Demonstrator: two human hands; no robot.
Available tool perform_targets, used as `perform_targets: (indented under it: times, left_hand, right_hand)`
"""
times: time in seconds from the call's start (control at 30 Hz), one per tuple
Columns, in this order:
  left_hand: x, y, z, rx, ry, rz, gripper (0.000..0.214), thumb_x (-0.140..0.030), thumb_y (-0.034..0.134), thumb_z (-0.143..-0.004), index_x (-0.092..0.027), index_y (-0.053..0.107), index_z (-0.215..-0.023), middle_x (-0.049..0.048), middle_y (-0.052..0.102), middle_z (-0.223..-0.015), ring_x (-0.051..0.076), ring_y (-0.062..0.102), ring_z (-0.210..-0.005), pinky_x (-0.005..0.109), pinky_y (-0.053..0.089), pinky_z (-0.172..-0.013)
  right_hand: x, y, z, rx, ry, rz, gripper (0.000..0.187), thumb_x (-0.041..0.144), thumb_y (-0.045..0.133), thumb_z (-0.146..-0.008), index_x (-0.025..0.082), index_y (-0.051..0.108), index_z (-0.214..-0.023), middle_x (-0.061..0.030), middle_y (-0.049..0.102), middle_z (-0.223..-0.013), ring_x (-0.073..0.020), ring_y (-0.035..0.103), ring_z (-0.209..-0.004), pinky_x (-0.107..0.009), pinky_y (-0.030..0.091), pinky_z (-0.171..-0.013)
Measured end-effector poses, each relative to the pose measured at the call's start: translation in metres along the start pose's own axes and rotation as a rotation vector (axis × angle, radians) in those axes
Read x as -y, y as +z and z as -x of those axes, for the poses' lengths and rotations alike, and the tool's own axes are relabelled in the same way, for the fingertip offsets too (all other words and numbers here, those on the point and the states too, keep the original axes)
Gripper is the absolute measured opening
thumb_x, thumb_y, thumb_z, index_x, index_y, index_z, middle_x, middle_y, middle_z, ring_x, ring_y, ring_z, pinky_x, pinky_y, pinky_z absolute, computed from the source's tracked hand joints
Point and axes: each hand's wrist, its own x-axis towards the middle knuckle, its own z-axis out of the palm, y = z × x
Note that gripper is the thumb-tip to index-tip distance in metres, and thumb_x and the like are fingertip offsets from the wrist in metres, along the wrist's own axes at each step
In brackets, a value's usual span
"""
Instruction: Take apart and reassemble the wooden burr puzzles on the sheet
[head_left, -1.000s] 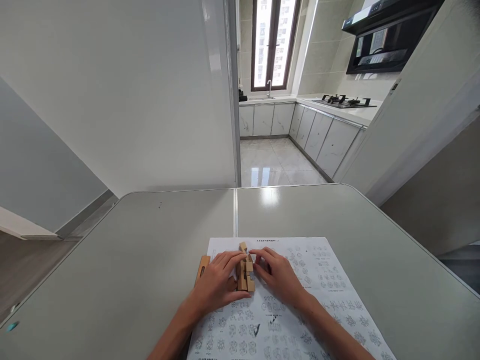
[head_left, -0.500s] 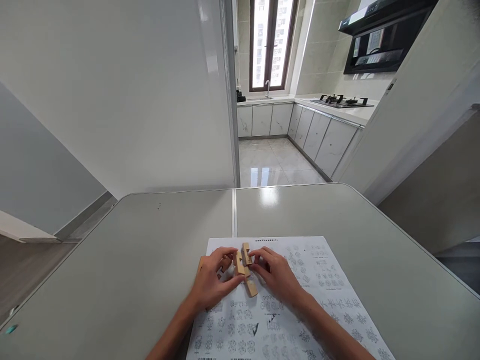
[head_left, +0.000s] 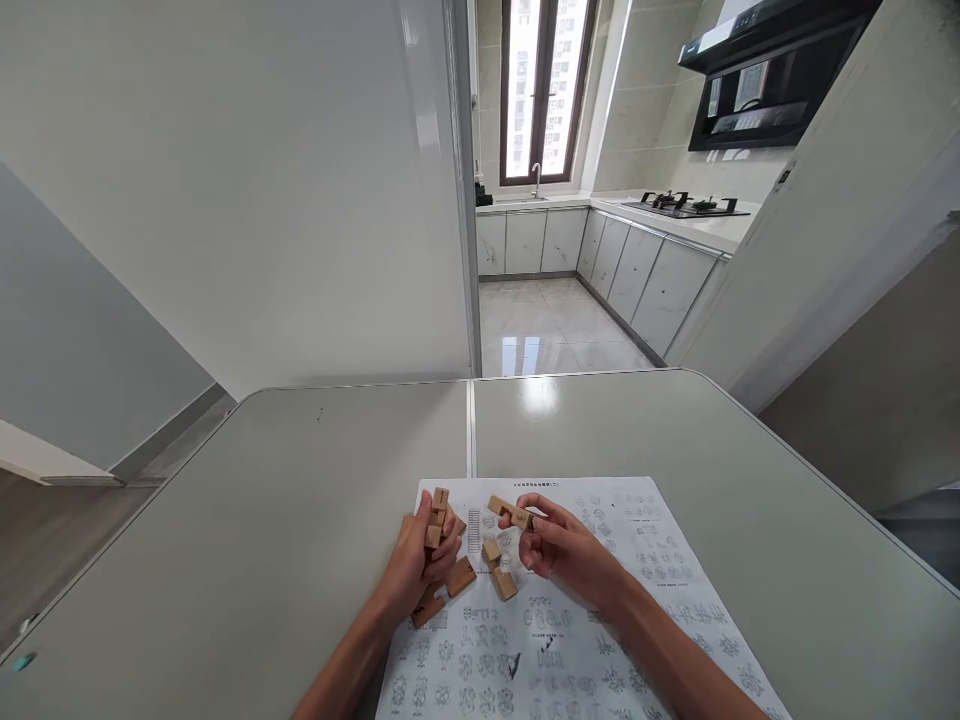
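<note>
While the left hand [head_left: 421,552] clasps a notched block [head_left: 436,520], the right hand [head_left: 559,545] pinches a second block [head_left: 511,512].
At lower centre, loose pieces [head_left: 505,584] lie on a printed sheet [head_left: 555,690], some partly hidden by the left hand.

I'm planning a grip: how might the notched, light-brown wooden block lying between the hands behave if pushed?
The notched, light-brown wooden block is probably stiff, as it looks solid wood. Its flat sides suggest sliding, not rolling. The white printed paper sheet beneath may slide along.
</note>
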Motion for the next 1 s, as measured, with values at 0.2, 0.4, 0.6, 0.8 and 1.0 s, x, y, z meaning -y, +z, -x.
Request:
perform_targets:
  times: [0.2,0.4,0.6,0.8,1.0]
  left_hand:
    - [-0.001,0.002,0.002,0.023,0.009,-0.074,0.054,-0.071,0.047,-0.1,-0.018,0.058,-0.106,-0.0109,0.031,-0.06,0.006,0.012,-0.045,0.017,0.016,-0.039]
    - [0.0,-0.003,0.004,0.103,-0.001,-0.087,0.051,-0.059,0.053,-0.101,-0.02,0.051,-0.133,-0.0076,0.038,-0.075,0.006,0.021,-0.051,0.018,0.023,-0.043]
    - [-0.002,0.006,0.009,0.139,-0.018,-0.226,0.055,-0.06,0.06,-0.099,-0.022,0.043,-0.137,-0.0058,0.05,-0.084,0.004,0.033,-0.049,0.02,0.027,-0.045]
    - [-0.001,0.012,0.008,0.148,-0.033,-0.263,0.045,-0.066,0.058,-0.098,-0.025,0.043,-0.112,-0.0089,0.053,-0.078,0.004,0.041,-0.041,0.018,0.027,-0.041]
    - [-0.001,0.009,0.007,0.145,-0.011,-0.299,0.041,-0.062,0.058,-0.099,-0.022,0.051,-0.102,-0.0081,0.05,-0.069,0.006,0.038,-0.045,0.02,0.031,-0.046]
  right_hand:
    - [-0.001,0.004,0.0,-0.012,-0.002,-0.042,0.037,0.042,0.086,-0.084,0.023,0.064,-0.107,-0.0039,0.068,-0.103,-0.0083,0.049,-0.058,-0.024,0.034,-0.053]
    - [-0.002,0.004,-0.001,-0.05,-0.011,-0.042,0.032,0.046,0.077,-0.094,0.021,0.069,-0.113,-0.0049,0.067,-0.103,-0.0073,0.046,-0.058,-0.024,0.034,-0.053]
    - [-0.007,0.002,-0.004,-0.085,-0.015,-0.055,0.044,0.061,0.068,-0.096,0.018,0.07,-0.105,-0.0031,0.065,-0.083,-0.01,0.046,-0.054,-0.025,0.032,-0.051]
    - [-0.009,0.003,-0.003,-0.099,-0.026,-0.038,0.043,0.063,0.067,-0.095,0.02,0.067,-0.097,0.0041,0.05,-0.062,-0.0104,0.034,-0.05,-0.026,0.028,-0.051]
    - [-0.004,0.009,-0.001,-0.04,-0.024,0.069,0.043,0.06,0.067,-0.097,0.021,0.069,-0.112,-0.0044,0.067,-0.093,-0.0097,0.047,-0.056,-0.026,0.035,-0.053]
